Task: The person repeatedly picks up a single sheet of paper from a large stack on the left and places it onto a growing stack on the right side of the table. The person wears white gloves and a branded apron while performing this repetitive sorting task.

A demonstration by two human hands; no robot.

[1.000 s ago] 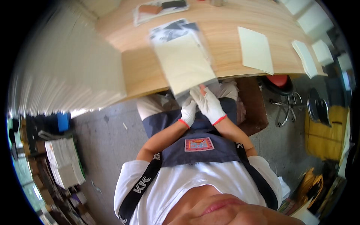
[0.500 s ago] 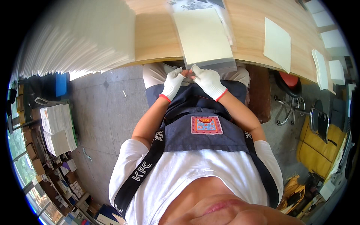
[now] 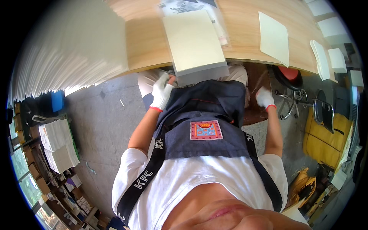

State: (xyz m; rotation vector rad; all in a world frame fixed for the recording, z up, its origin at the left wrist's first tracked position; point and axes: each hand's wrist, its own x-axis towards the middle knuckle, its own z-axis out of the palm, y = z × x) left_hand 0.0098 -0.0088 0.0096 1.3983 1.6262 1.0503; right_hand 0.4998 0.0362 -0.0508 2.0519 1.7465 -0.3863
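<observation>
A cream paper stack [image 3: 193, 40] lies on a clear plastic sleeve [image 3: 203, 73], whose flap hangs over the table's near edge. Just left of that flap is my left hand [image 3: 162, 93], in a white knit glove with bare fingertips. Its thumb and fingers are pinched together; what they hold, if anything, is too small to make out. My right hand [image 3: 265, 98], gloved alike, is out to the right of my lap, closed. A thin, pale strip [image 3: 262, 79], blurred by motion, trails up from its fingers.
Tall piles of white sheets [image 3: 73, 50] cover the table's left side. A cream sheet [image 3: 274, 39] and smaller paper stacks [image 3: 321, 59] lie on the right. Below stand a wheeled chair [image 3: 293, 94], a yellow bag [image 3: 326, 140] and bundled paper [image 3: 58, 145].
My hands were together at the sleeve's flap. The right has swung away to the right and down with the thin strip; the left has shifted slightly left of the flap.
</observation>
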